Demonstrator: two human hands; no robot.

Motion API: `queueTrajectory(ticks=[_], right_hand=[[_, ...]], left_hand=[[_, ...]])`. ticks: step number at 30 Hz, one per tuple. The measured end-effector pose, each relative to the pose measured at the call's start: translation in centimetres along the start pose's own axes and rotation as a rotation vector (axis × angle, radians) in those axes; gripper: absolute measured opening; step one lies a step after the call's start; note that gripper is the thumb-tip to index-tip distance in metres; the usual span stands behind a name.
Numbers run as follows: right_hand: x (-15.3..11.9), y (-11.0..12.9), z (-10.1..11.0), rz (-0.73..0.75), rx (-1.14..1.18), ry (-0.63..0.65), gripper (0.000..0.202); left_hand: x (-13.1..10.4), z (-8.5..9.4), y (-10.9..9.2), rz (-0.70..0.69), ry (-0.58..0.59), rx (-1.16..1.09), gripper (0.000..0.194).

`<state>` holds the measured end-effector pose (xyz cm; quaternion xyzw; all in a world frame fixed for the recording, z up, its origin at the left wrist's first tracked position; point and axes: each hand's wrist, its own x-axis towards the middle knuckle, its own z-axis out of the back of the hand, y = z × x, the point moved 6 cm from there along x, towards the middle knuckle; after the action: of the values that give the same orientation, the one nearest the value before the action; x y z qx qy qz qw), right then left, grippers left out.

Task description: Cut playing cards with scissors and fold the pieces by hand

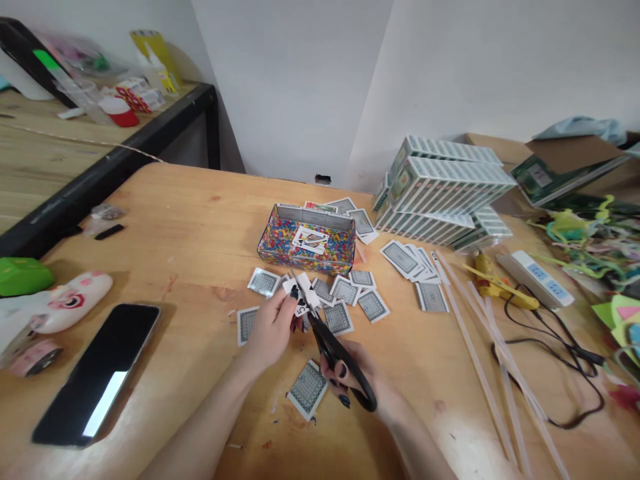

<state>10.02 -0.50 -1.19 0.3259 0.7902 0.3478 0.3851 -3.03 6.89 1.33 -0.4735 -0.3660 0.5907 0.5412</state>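
Jutting from the left grip (273,327), the card (301,309) meets black scissors (340,353).

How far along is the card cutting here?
Partway, it seems. Done: short card pieces that look trimmed lie before the patterned box; card backs line its inner back wall. In hand: the left hand holds a card at the black scissors in the right hand. Left, probably: the fanned cards, which look full-length.

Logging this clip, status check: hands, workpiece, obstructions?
Left hand pinching playing card. Right hand gripping black-handled scissors, blades at card. Loose cards crowd close by; open patterned box just beyond.
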Motion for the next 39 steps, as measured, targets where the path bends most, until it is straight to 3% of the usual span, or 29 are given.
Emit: queueTrajectory(ticks=[28,35,39], right_hand=[[0.2,0.5,-0.4,-0.059,0.008,-0.094,0.05],[0.2,0.0,-0.2,-0.056,0.017,-0.046,0.051],[0.1,0.0,-0.1,-0.007,0.038,-0.024,0.046]], left_hand=[[0.3,0.0,0.8,0.044,-0.032,-0.077,0.023],[0.8,0.9,1.1,0.064,-0.112,-0.117,0.019],[0.4,0.3,0.5,-0.015,-0.022,0.005,0.021]])
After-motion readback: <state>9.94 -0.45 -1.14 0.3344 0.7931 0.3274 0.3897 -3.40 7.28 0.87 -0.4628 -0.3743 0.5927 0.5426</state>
